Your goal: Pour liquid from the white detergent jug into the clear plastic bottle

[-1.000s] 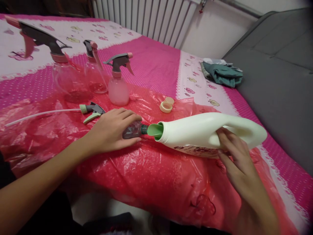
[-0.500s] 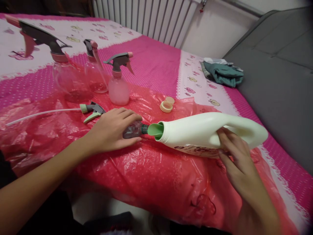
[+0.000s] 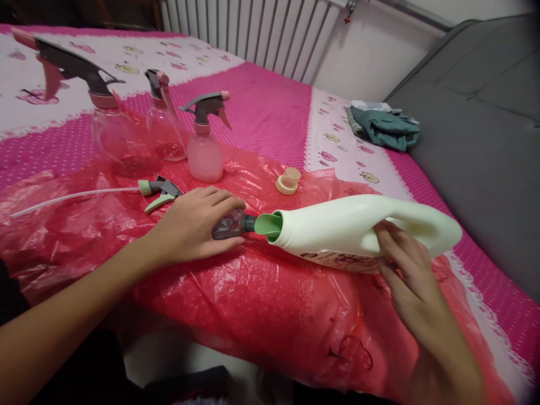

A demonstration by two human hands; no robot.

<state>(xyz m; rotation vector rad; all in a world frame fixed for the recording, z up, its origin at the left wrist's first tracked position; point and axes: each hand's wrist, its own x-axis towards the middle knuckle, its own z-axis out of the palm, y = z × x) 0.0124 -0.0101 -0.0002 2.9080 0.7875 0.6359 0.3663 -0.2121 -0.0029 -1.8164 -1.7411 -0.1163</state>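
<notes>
My left hand is wrapped round a small clear spray bottle whose green-ringed neck points right. My right hand grips the handle of a large pale green detergent jug, tilted nearly flat. The jug's green pouring spout meets or almost meets the bottle's neck; I cannot tell if liquid flows. Left of my left hand lies a grey-and-green spray trigger head with a long white tube. A translucent yellowish cap sits behind the jug's mouth.
Three spray bottles with pink and grey heads stand at the back left; the nearest bottle holds cloudy liquid. Red plastic sheeting covers the bed's front. Folded clothes lie by the grey headboard. A radiator is behind.
</notes>
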